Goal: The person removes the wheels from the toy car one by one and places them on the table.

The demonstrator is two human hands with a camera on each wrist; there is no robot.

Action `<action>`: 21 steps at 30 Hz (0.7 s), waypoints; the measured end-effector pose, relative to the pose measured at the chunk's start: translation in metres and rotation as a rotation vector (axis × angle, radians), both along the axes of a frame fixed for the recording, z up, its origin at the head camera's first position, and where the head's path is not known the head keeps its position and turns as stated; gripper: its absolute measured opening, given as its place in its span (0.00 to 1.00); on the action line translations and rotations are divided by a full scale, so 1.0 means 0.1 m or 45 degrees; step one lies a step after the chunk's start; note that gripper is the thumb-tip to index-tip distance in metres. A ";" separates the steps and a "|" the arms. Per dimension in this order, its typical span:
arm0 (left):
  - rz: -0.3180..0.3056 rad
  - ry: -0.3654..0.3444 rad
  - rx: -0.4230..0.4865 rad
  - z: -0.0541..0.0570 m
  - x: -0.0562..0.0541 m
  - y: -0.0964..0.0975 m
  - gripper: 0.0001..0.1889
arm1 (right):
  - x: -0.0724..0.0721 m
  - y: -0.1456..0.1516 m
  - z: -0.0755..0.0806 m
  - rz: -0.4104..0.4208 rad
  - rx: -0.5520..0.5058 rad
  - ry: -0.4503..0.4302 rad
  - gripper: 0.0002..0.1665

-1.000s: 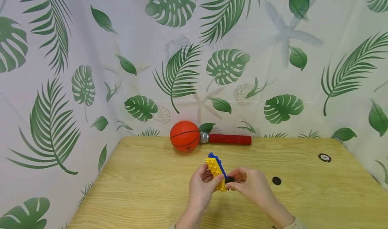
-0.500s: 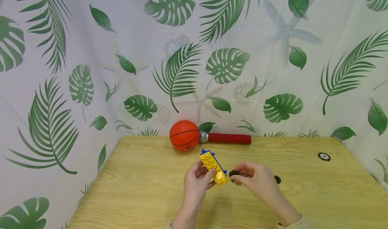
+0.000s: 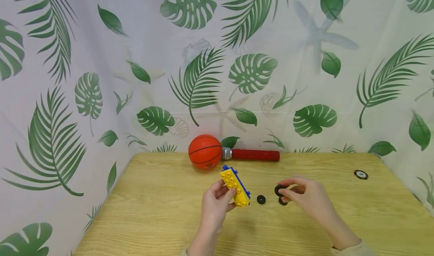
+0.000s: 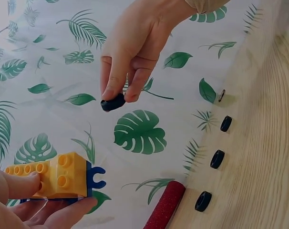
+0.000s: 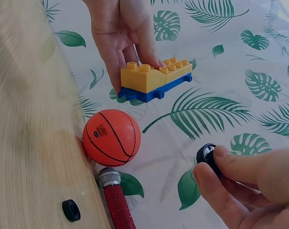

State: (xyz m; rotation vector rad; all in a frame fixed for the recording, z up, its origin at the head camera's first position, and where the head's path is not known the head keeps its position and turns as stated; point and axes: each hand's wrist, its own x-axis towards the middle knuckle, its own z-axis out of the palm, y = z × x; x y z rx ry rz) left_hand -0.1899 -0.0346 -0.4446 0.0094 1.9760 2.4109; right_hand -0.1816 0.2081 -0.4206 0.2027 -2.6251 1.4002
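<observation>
My left hand (image 3: 214,207) grips a toy car body, a yellow studded brick (image 3: 240,197) on a blue base (image 5: 175,86) with small clips along its edge. The body is held tilted above the table. To its right, my right hand (image 3: 312,199) pinches a small black toy wheel (image 5: 206,153) between thumb and fingers, apart from the car body. Beneath the hands, a loose black wheel (image 3: 261,199) lies on the table, with a second wheel (image 3: 283,201) partly covered by the right fingers. The left wrist view shows another black wheel (image 4: 225,124) on the wood, hidden in the head view.
An orange toy basketball (image 3: 205,151) sits at the back of the wooden table (image 3: 152,211), against a red microphone (image 3: 255,155). Toward the right lies a round black-and-white chip (image 3: 361,174). A leaf-print cloth (image 3: 210,79) hangs behind the table and along its left side.
My right hand has drawn away to the right from the car body, carrying the wheel. The left hand has shifted slightly left, turning the studded face more into view. Table wheels have become visible between the hands.
</observation>
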 end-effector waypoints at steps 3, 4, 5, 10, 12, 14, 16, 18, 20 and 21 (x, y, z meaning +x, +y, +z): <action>0.012 -0.002 0.012 0.00 -0.01 -0.01 0.23 | 0.00 0.09 -0.01 0.004 0.010 0.037 0.11; 0.018 -0.003 0.017 0.00 -0.01 -0.01 0.24 | 0.00 0.12 -0.01 0.003 0.014 0.045 0.11; 0.024 -0.001 0.024 -0.01 -0.02 -0.01 0.24 | 0.01 0.15 -0.01 0.004 0.018 0.049 0.12; 0.049 0.011 0.044 -0.04 -0.03 -0.05 0.24 | 0.00 0.28 -0.01 0.007 -0.003 -0.001 0.17; 0.059 0.004 0.051 -0.05 -0.04 -0.08 0.24 | 0.00 0.35 -0.02 -0.003 -0.013 -0.031 0.16; 0.069 -0.007 0.054 -0.06 -0.06 -0.11 0.24 | -0.01 0.43 -0.03 -0.019 -0.020 -0.050 0.16; 0.076 -0.015 0.056 -0.06 -0.06 -0.13 0.24 | -0.02 0.51 -0.05 -0.045 -0.010 -0.061 0.16; 0.082 -0.020 0.052 -0.05 -0.07 -0.14 0.25 | -0.04 0.60 -0.07 -0.084 0.043 -0.068 0.19; 0.082 -0.022 0.055 -0.05 -0.07 -0.14 0.25 | -0.06 0.68 -0.08 -0.117 0.125 -0.065 0.22; 0.081 -0.022 0.056 -0.04 -0.07 -0.14 0.25 | -0.07 0.72 -0.09 -0.133 0.172 -0.064 0.24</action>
